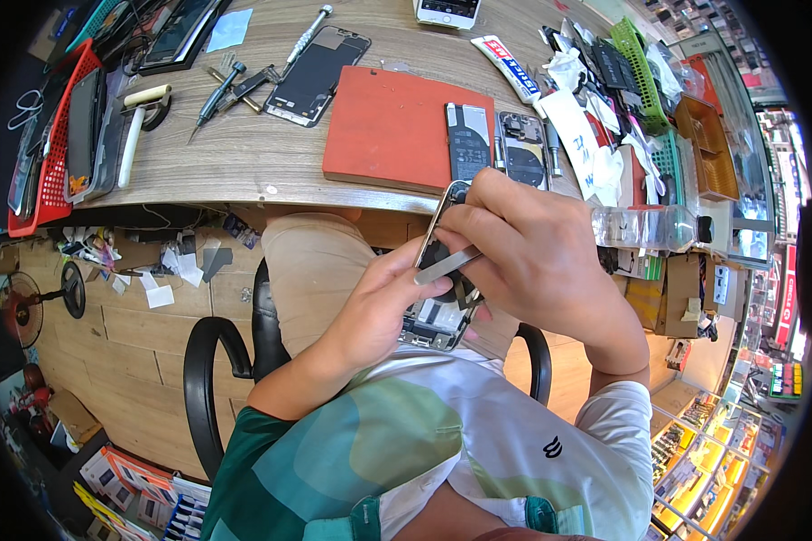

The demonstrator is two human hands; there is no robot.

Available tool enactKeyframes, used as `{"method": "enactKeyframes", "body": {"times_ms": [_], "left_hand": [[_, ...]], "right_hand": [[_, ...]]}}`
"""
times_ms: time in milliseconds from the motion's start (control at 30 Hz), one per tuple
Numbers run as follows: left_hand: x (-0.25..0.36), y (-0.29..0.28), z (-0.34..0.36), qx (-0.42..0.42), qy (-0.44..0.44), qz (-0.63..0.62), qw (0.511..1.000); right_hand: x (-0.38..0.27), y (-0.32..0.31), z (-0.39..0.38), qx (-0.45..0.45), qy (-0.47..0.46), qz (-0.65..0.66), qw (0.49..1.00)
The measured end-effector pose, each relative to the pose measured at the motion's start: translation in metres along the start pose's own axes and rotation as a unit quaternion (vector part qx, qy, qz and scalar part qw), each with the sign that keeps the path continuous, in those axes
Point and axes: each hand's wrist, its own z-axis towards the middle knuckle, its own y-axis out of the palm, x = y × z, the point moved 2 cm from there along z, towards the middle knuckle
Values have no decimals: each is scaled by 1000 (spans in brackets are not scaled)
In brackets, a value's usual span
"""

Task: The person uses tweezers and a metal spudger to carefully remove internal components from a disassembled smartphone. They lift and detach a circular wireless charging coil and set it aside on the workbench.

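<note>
Over my lap, just off the desk's front edge, my left hand (381, 302) grips an opened smartphone body (435, 330) along its side. Bare metal and dark inner parts show in the frame, and the phone is tilted. My right hand (546, 243) bends over its upper part with the fingers closed on a flat, narrow metal tool (448, 265). One end of that tool reaches my left thumb; whether it is tweezers or a pry blade I cannot tell. My right fingers hide much of the phone's middle. Beyond them a black phone battery (468, 144) lies on a red pad (388, 126).
Right of the pad lie a phone part (521, 149) and a glue tube (507, 68). A phone screen panel (320, 77), a screwdriver (216, 101) and a white roller (133, 135) are further left. A clear plastic bottle (645, 228) lies at the right edge.
</note>
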Motion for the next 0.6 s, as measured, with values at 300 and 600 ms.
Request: {"method": "enactKeyframes", "body": {"times_ms": [300,600], "left_hand": [[0,-3,0,-4,32,26,999],[-3,-7,1,-11,49,15,999]], "right_hand": [[-7,-2,-4,33,-20,-58,998],[-11,-1,-9,36,-41,-78,995]]}}
